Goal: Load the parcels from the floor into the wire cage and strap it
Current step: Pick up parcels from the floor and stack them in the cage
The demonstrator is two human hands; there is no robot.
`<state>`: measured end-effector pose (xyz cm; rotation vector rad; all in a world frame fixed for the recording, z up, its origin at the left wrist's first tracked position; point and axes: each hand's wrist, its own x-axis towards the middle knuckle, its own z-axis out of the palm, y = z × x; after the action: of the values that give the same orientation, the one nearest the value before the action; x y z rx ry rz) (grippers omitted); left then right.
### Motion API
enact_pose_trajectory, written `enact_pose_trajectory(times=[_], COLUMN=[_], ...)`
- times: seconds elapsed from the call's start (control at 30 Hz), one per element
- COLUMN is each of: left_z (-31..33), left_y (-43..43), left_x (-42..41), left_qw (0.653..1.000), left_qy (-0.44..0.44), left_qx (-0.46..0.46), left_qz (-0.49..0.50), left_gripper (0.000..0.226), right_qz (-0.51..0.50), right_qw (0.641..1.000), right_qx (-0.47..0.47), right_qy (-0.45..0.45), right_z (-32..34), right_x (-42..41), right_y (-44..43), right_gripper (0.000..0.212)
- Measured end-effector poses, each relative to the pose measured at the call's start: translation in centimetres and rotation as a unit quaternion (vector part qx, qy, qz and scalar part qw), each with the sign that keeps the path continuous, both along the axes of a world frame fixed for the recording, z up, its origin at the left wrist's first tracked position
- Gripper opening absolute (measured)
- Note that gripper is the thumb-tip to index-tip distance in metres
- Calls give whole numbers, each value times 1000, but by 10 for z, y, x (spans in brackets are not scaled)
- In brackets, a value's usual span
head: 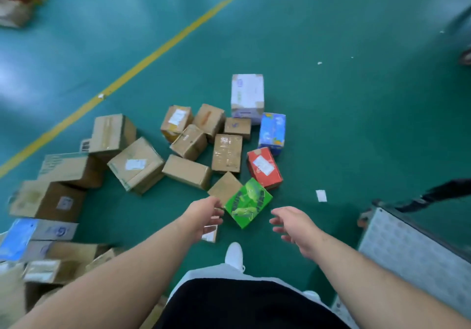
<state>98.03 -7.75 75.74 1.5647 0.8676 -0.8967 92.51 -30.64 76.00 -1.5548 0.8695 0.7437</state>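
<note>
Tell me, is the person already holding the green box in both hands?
No. The left hand and right hand are open on either side of the green box, which lies on the floor, untouched.

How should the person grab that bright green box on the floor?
Probably with both hands from above, one palm on each long side of the bright green cardboard box. It lies flat and turned cornerwise, with open floor on its near sides. The open left hand and open right hand already flank it.

Two empty, open hands, left (204, 214) and right (293, 224), flanking a green box (248, 202) among floor parcels (187, 147).
</note>
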Motion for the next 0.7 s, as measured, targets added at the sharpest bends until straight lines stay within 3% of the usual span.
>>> enact_pose_trajectory(times=[0.13,0.33,0.7], left_z=[-2,-4,-16], left_y=[21,-13,-199], left_x=[19,55,198], left_qw=[999,998,995], left_qy=[9,13,23], left_qx=[0,-20,14], left_qz=[38,63,96], left_gripper=[26,27,26], right_qz=[56,58,80], right_qw=[998,998,995], right_qx=[1,-24,-37], right_qy=[-1,-7,-35], right_z=[7,14,-5], right_x=[38,89,244], right_y=[16,-14,-194], right_gripper=[19,18,20])
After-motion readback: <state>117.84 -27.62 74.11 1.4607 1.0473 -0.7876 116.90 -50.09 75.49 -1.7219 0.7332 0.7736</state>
